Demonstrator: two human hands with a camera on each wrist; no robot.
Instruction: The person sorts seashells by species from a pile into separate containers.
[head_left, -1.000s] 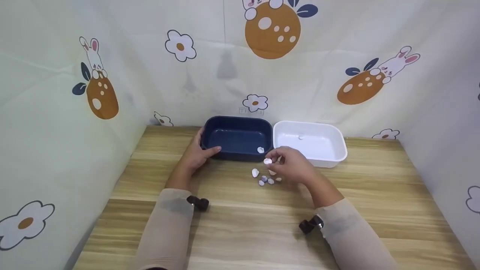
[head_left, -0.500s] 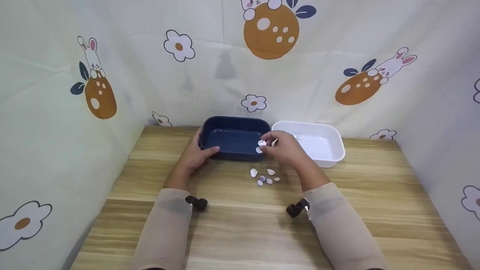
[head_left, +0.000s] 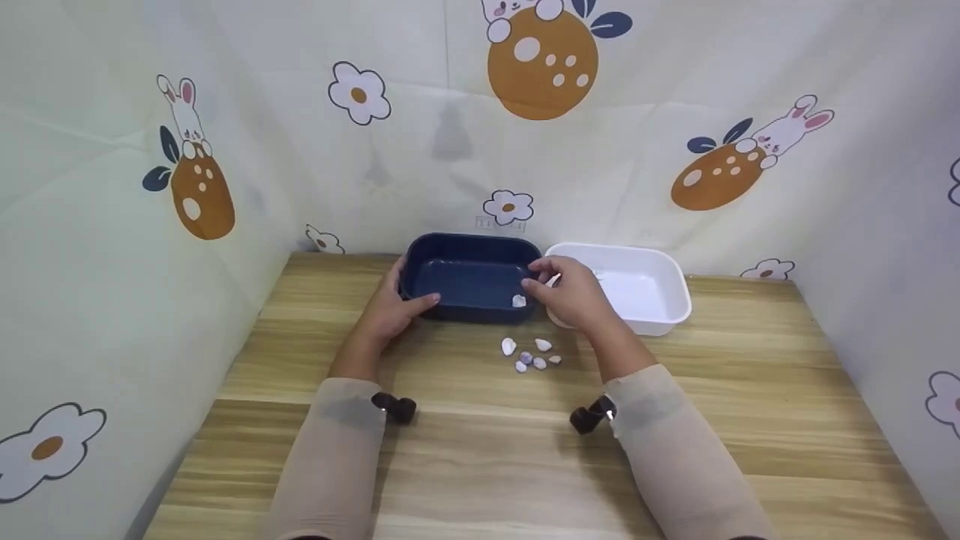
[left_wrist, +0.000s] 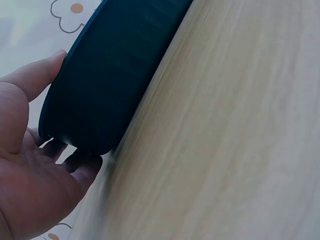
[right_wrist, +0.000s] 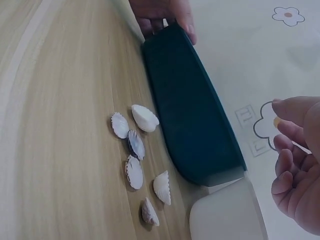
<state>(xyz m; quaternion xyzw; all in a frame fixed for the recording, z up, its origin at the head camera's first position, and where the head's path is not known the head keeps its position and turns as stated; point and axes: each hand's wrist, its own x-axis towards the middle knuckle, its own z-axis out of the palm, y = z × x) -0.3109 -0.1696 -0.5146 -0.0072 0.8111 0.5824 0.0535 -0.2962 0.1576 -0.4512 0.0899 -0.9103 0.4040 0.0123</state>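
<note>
In the head view my left hand grips the left end of a dark blue box. Its thumb lies on the front rim, as the left wrist view shows too, with the fingers round the end wall. Over the box's right end hovers my right hand, nothing between its parted thumb and forefinger. A white seashell lies inside the box near that end; whether another lies with it I cannot tell. In front of the box, several small seashells are scattered on the wooden table, white and purplish, some ribbed.
A white box stands against the right side of the blue one, partly behind my right hand. Something small inside it is mostly hidden. Patterned cloth walls rise at the back and sides of the table.
My right hand has carried a seashell from above the front rim into the right end of the blue box and let it go. My left hand keeps its grip on the box.
</note>
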